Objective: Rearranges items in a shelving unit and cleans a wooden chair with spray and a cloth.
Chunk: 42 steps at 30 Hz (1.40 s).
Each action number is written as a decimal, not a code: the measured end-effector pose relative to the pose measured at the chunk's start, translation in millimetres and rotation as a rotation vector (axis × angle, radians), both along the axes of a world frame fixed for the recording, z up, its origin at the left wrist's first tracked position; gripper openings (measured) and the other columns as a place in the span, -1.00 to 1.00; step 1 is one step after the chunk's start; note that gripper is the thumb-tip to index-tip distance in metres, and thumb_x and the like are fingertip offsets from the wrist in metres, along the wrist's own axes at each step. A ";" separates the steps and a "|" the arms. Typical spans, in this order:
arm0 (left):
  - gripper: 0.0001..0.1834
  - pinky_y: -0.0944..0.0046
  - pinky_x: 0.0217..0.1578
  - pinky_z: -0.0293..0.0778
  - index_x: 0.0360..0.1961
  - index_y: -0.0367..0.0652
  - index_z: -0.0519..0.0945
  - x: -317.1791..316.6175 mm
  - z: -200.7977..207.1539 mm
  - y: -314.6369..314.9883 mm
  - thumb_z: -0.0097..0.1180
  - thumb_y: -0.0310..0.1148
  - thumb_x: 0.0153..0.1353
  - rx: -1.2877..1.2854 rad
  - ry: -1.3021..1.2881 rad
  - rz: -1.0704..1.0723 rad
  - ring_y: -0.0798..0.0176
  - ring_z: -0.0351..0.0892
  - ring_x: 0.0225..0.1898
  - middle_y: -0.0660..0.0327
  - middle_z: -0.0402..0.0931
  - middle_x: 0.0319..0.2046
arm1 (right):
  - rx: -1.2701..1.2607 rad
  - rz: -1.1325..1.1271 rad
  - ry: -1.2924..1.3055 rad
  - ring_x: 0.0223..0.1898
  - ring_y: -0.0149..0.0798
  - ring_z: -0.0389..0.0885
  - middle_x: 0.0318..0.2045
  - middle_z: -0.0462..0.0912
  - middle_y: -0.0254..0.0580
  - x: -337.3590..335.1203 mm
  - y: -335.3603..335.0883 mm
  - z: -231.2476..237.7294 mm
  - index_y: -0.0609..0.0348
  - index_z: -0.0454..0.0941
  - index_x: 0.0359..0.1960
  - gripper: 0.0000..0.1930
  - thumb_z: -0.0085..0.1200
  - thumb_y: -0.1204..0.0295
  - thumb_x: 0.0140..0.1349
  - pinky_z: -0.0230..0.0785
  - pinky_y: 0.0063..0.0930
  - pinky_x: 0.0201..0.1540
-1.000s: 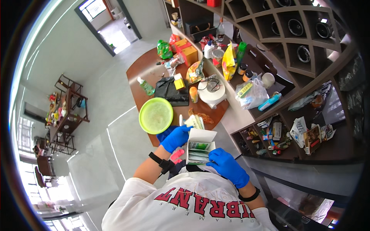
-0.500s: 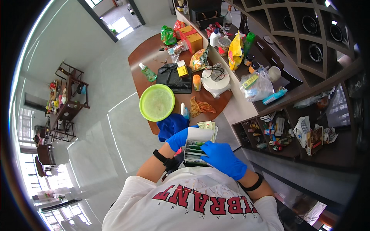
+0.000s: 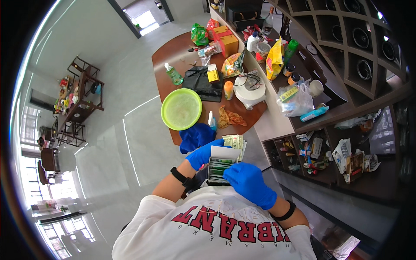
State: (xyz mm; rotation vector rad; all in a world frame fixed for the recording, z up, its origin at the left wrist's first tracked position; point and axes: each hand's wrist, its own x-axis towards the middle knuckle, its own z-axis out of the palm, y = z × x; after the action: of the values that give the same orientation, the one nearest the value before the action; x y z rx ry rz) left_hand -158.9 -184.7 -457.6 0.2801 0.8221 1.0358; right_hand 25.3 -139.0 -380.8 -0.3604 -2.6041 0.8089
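Observation:
In front of my chest is a small carton with its white flap (image 3: 224, 152) up and its top uncovered. Several thin, flat green-and-white sachets (image 3: 219, 167) stand in a row inside it. My left hand (image 3: 202, 157), in a blue glove, is closed round the carton's far left side. Beyond the flap, a few pale green printed packets (image 3: 234, 141) stick out beside the left fingertips. My right hand (image 3: 252, 184), also gloved in blue, has its fingers bent and drawn together at the sachets' right ends. Whatever those fingertips pinch is hidden.
On the brown table (image 3: 167, 56) ahead stand a lime-green round tray (image 3: 182, 109), a crumpled blue cloth (image 3: 197, 137), a spray bottle (image 3: 174, 74), a black bag (image 3: 201, 84), an orange-capped can (image 3: 229, 90) and a white round appliance (image 3: 250, 90). Cluttered dark shelves (image 3: 277, 143) lie to the right.
My right fingers, more stretched over the sachets before, are now bent closer together at their right ends. The left hand keeps its hold on the carton. The whole view has shifted slightly.

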 end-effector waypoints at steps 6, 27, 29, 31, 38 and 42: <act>-0.54 0.31 -0.10 0.47 0.16 -0.14 0.30 -0.5 -4.8 -4.3 0.01 -0.40 0.21 0.031 -0.023 0.033 0.28 0.52 -0.10 0.20 0.46 -0.03 | 0.064 0.164 -0.213 -0.58 -0.22 0.51 -0.58 0.43 -0.19 1.7 -17.1 -4.8 0.10 0.42 -0.51 -0.95 -0.01 0.44 0.02 0.31 -0.40 -0.62; -0.45 0.29 0.04 0.35 0.24 -0.11 0.17 -6.5 1.0 -9.7 0.00 -0.37 0.23 0.123 0.054 -0.056 0.31 0.39 0.04 0.22 0.33 0.08 | -0.725 -0.524 -0.169 -0.38 -0.38 0.55 -0.38 0.60 -0.07 11.1 54.3 -97.2 0.28 0.53 -0.23 -0.66 0.03 0.21 0.20 0.42 -0.46 -0.36; -0.35 0.30 0.10 0.29 0.30 -0.09 0.03 -4.7 -2.4 -8.1 0.00 -0.38 0.23 0.151 0.057 -0.043 0.29 0.32 0.10 0.20 0.26 0.14 | -1.116 -0.429 -0.225 -0.34 -0.42 0.53 -0.37 0.60 -0.12 -0.1 44.4 -101.5 0.30 0.51 -0.19 -0.63 0.02 0.19 0.20 0.42 -0.47 -0.35; -0.29 0.30 0.11 0.26 0.32 -0.06 -0.05 -2.5 -8.4 -6.9 0.01 -0.39 0.23 0.176 0.050 -0.021 0.30 0.30 0.12 0.19 0.24 0.15 | -1.223 -0.423 -0.207 -0.30 -0.38 0.56 -0.33 0.60 -0.15 -9.3 39.2 -93.2 0.31 0.49 -0.12 -0.60 0.01 0.18 0.21 0.43 -0.49 -0.28; -0.16 0.34 0.13 0.22 0.36 0.02 -0.24 -5.0 -37.9 -1.0 0.03 -0.45 0.20 0.204 0.213 -0.051 0.35 0.27 0.11 0.20 0.20 0.18 | -1.116 -0.417 -0.107 -0.27 -0.37 0.58 -0.29 0.63 -0.13 -11.2 38.8 -99.9 0.32 0.51 -0.12 -0.67 0.10 0.37 0.12 0.44 -0.48 -0.21; -0.23 0.39 0.08 0.26 0.35 -0.03 -0.16 -4.9 -37.5 -5.5 0.00 -0.43 0.22 0.154 -0.009 -0.018 0.37 0.30 0.09 0.20 0.22 0.18 | -1.121 -0.508 -0.105 -0.33 -0.39 0.58 -0.35 0.63 -0.16 -6.0 38.8 -91.7 0.35 0.55 -0.19 -0.73 0.13 0.42 0.11 0.44 -0.50 -0.24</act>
State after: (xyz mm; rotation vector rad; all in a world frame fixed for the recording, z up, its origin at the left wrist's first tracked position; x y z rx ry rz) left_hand -163.9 -190.3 -495.1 0.4130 0.7314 1.0845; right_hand 19.3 -100.2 -472.5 -1.2969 -1.7140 1.9664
